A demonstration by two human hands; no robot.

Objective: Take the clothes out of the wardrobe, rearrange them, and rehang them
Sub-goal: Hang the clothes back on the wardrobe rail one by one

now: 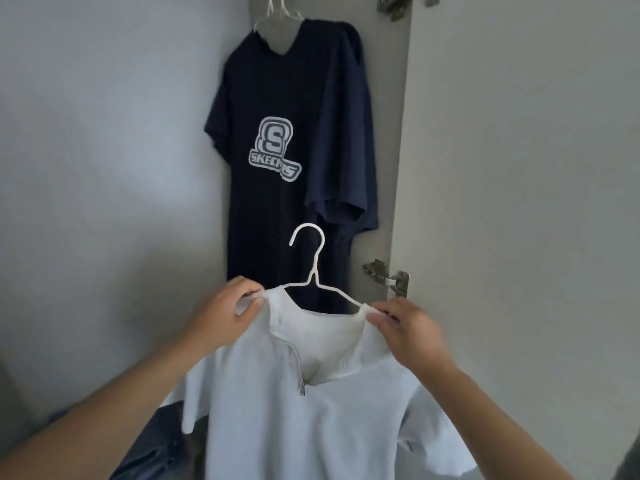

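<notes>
Pale shirt [311,420]: one, light blue-white, short sleeves, white inner collar, zip at the neck with its pull hanging at the bottom of the opening. Held up in front of the wardrobe, low in the view. Long axis vertical, collar up, hem running out of view below; front faces the person.

White hanger [313,271]: one, thin wire, inside the pale shirt's neck. Hook up, its open end curling to the left; shoulder bar roughly level, ends hidden in the cloth.

Left hand [221,313]: pinches the left shoulder of the pale shirt at the collar, thumb and fingers closed on the cloth.

Right hand [408,327]: pinches the right shoulder at the collar, fingertips closed on the cloth. The two hands are apart, one at each end of the hanger.

Navy shirt [294,150]: one, short sleeves, pale logo on the chest. Hangs inside the wardrobe behind the pale shirt, long axis vertical, neck up, front toward the camera, on a second white hanger [277,12] whose top is cut off by the frame.

Wardrobe: pale wall [104,133] at left; open door [519,168] at right.

Hinges: two in view, one upper [393,5], one lower [386,277], on the door edge.

Dark cloth [152,445]: bottom left, kind unclear.
</notes>
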